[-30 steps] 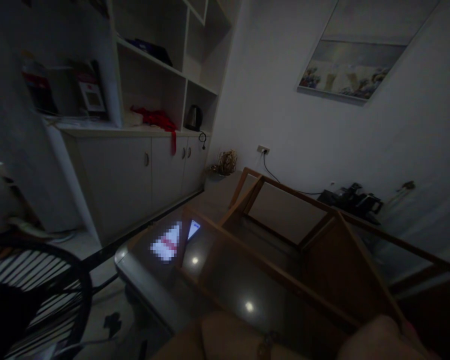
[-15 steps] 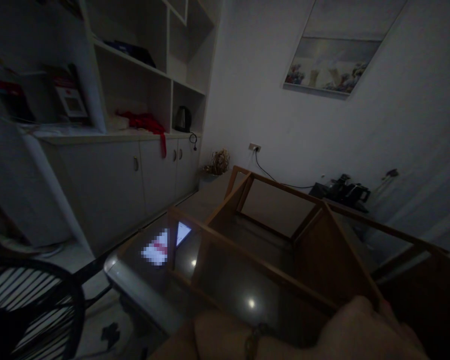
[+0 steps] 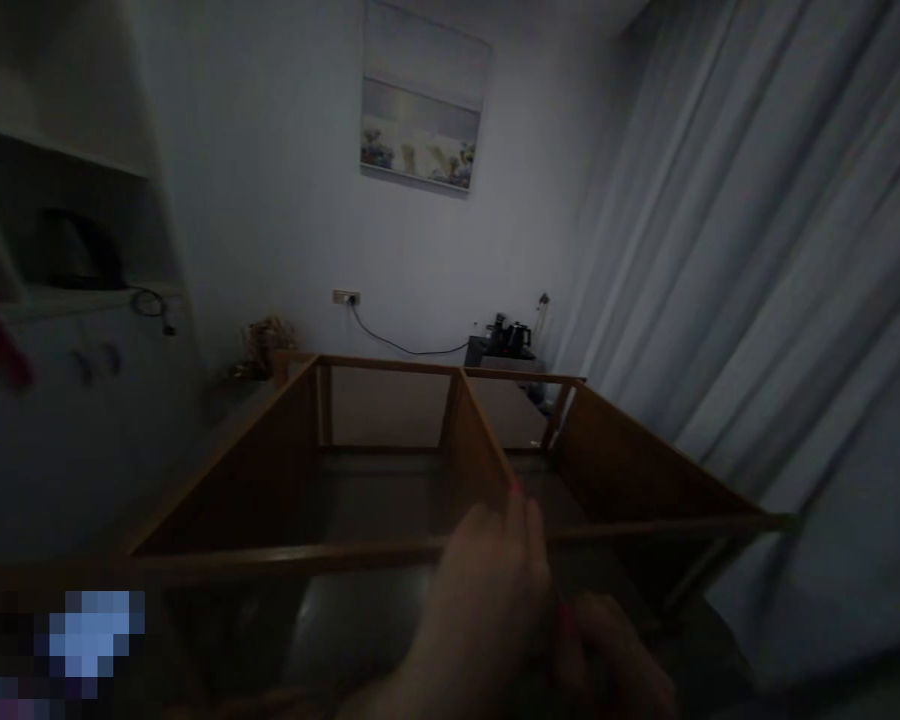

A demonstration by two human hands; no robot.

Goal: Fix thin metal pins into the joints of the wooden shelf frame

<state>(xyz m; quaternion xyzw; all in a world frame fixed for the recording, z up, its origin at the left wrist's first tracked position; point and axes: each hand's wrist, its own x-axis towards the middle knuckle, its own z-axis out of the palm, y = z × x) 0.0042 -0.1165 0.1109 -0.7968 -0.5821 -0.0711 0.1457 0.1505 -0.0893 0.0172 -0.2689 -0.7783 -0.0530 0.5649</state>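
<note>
A brown wooden frame [image 3: 300,556], with upright panels dividing it into open compartments, stretches across the view in front of me. My left hand [image 3: 491,575] is closed at the joint where the middle divider panel [image 3: 487,440] meets the near rail, its fingers resting along the top of the wood. Just below and to the right of it, under the near rail, is my right hand [image 3: 615,650], fingers curled. It is dark and blurred there, so what the right hand holds, if anything, cannot be made out. Small red spots show at the fingertips of both hands.
A pixelated bright patch [image 3: 90,630] glows at lower left. White cabinets [image 3: 67,400] stand on the left, with a kettle [image 3: 82,250] on a shelf. Grey curtains [image 3: 720,250] hang at right. Beyond the frame are dark appliances [image 3: 508,338] and a wall socket [image 3: 346,297] with a cord.
My view has swung right, bringing the curtains and the frame's right end in. The left hand shows nearer the middle, and the right hand has come into sight beside it.
</note>
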